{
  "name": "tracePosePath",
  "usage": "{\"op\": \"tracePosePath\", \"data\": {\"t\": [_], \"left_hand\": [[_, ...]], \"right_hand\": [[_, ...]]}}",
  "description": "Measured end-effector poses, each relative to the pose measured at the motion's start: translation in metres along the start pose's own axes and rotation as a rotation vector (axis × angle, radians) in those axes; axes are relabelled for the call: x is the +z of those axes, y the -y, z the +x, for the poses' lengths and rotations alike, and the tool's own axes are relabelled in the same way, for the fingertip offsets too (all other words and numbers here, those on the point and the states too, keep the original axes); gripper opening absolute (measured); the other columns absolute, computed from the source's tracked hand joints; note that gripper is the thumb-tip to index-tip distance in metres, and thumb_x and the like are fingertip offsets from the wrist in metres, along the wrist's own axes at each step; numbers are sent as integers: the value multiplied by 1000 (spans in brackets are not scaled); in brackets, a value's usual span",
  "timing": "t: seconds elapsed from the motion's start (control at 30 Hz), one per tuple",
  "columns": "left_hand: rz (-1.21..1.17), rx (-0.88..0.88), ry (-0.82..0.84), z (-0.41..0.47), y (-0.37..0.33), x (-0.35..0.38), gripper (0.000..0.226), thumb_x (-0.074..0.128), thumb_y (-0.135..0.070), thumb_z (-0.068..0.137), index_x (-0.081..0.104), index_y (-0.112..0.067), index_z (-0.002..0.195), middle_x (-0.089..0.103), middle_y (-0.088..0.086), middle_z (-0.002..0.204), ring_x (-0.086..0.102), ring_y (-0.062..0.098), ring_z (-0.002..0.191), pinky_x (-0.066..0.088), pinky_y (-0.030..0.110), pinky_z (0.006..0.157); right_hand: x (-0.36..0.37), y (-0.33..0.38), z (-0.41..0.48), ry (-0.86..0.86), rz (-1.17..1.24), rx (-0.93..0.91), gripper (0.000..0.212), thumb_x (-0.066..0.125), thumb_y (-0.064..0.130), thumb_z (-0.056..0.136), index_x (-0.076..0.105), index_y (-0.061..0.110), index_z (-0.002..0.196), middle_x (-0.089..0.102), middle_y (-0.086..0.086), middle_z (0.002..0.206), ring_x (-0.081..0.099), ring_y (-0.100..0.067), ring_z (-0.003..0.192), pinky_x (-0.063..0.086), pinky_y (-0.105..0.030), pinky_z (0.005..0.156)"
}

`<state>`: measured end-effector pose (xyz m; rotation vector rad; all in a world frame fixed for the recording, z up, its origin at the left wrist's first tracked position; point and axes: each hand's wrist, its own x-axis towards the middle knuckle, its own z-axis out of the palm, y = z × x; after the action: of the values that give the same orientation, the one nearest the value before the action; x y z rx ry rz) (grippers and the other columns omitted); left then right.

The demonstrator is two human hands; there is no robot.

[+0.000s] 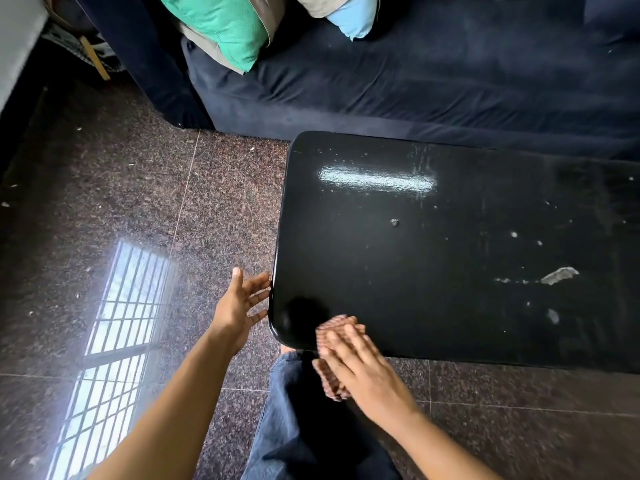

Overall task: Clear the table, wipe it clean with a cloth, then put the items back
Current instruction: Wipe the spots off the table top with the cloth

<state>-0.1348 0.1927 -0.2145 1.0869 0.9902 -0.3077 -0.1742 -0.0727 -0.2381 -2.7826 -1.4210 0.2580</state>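
Observation:
A glossy black table (450, 244) fills the right half of the head view, marked with dust specks, scuffs and a chipped patch (559, 274). My right hand (360, 365) lies flat, fingers straight, pressing a reddish checked cloth (329, 344) onto the table's near left corner; part of the cloth hangs over the front edge. My left hand (239, 303) is open with spread fingers, its fingertips touching the table's left edge.
A dark blue sofa (415, 84) runs along the table's far side, with a green cushion (225, 26) and a light blue cushion (356, 15) on it. Speckled stone floor (138, 202) lies to the left. My jeans-clad leg (304, 427) is below the table corner.

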Motion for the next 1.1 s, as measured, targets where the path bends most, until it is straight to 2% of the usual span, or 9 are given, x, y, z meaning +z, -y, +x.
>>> {"op": "tracePosePath", "data": {"t": [0.13, 0.23, 0.3, 0.37, 0.53, 0.7, 0.83, 0.93, 1.1], "left_hand": [[-38, 27, -23, -1, 10, -1, 61, 17, -52, 100, 58, -12, 122, 60, 3, 122, 57, 13, 103, 43, 31, 79], [-58, 43, -21, -1, 13, 1, 62, 17, -50, 101, 55, -8, 126, 59, 4, 121, 57, 11, 99, 44, 28, 79], [-75, 49, -28, -2, 15, 1, 62, 18, -49, 101, 55, -7, 127, 59, 5, 123, 58, 12, 101, 44, 29, 82], [-89, 50, -28, -2, 17, -1, 62, 17, -50, 101, 56, -8, 125, 59, 6, 125, 58, 13, 102, 43, 31, 86], [-100, 9, -9, -7, 21, -8, 63, 17, -51, 100, 56, -9, 124, 59, 6, 122, 56, 19, 108, 41, 38, 93], [-129, -44, -36, -9, 33, -28, 62, 16, -52, 100, 56, -10, 124, 61, 6, 117, 57, 22, 103, 43, 39, 91], [-188, -57, -122, -8, 39, -53, 61, 16, -51, 100, 55, -10, 124, 59, 9, 120, 57, 24, 104, 38, 41, 96], [-247, -99, -119, -7, 42, -61, 62, 19, -51, 100, 58, -7, 116, 60, 15, 118, 57, 30, 106, 42, 42, 93], [-348, -49, -166, 2, 28, -60, 60, 17, -50, 101, 55, -7, 119, 60, 14, 115, 57, 25, 100, 41, 40, 93]], "right_hand": [[-8, -46, -56, -19, 31, 60, 71, 56, 3, 69, 45, 20, 137, 36, -1, 150, 26, -29, 138, 46, -38, 100], [-24, -46, -80, -121, 353, 656, 95, 84, -2, 57, 44, 20, 140, 35, 2, 151, 55, -27, 120, 55, -33, 81], [-29, -28, -73, -262, 473, 1055, 74, 76, -2, 71, 50, 16, 137, 42, -3, 146, 67, -28, 98, 54, -35, 77], [-23, -1, -51, -316, 531, 1198, 54, 72, 0, 76, 59, 11, 127, 52, -11, 138, 68, -34, 94, 53, -38, 77], [-9, 89, 25, -371, 815, 1268, 59, 74, -1, 73, 57, 7, 129, 47, -15, 140, 59, -36, 114, 48, -33, 91], [-17, 156, 85, -455, 989, 1142, 80, 76, -12, 58, 53, 7, 132, 40, -16, 142, 41, -27, 131, 18, -6, 105], [-14, 175, 104, -512, 1019, 1121, 69, 66, 1, 69, 50, 10, 135, 46, -15, 140, 37, -5, 131, 20, -1, 102], [-28, 181, 121, -286, 1272, 982, 58, 53, 20, 83, 45, 18, 140, 51, -5, 139, 46, -2, 127, 32, -6, 100], [-73, 102, 176, -463, 1602, 915, 28, 64, 35, 78, 67, 25, 104, 73, 10, 89, 67, -1, 86, 51, -24, 78]]}}
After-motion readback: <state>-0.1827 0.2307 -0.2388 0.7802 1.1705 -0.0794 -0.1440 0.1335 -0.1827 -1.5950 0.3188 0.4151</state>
